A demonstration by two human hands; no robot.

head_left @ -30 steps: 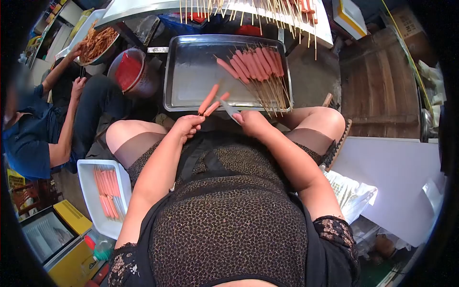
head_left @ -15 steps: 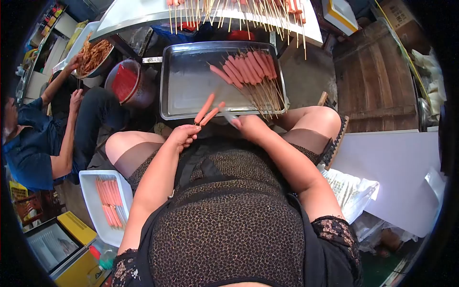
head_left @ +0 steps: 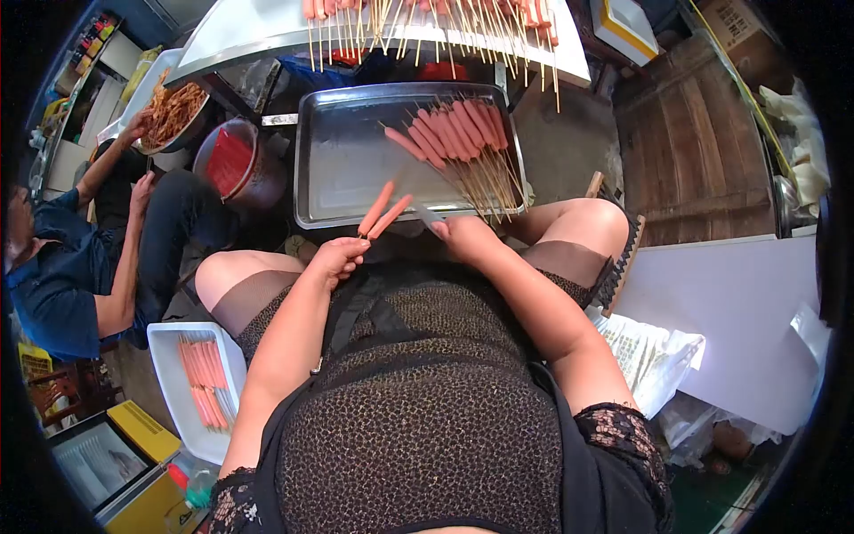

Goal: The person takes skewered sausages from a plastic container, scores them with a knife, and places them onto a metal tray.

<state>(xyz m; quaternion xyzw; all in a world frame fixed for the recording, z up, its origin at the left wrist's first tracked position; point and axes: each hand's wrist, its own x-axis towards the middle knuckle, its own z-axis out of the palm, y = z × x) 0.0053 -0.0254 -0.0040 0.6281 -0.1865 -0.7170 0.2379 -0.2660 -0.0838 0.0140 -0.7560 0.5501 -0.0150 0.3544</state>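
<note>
My left hand (head_left: 340, 258) is closed on the lower ends of two sausages (head_left: 390, 216), which fan apart and point up and away from me. A knife (head_left: 425, 214) is in my right hand (head_left: 463, 237), its pale blade beside the tip of the right-hand sausage; whether they touch I cannot tell. Just beyond my hands lies a metal tray (head_left: 334, 147). Skewered sausages (head_left: 458, 129) are heaped on its right side, their sticks towards me.
More skewered sausages (head_left: 431, 7) rest on the white table (head_left: 236, 40) above the tray. A white bin (head_left: 169, 392) of sausages stands at lower left. Left, a co-worker (head_left: 62, 280) handles food in a bowl (head_left: 182, 133) near a bucket (head_left: 253, 173). A wooden board (head_left: 685, 142) is at right.
The two sausages have spread slightly further apart, and the knife blade has shifted a little beside the right one. The whole view has moved slightly. Both hands keep their holds.
</note>
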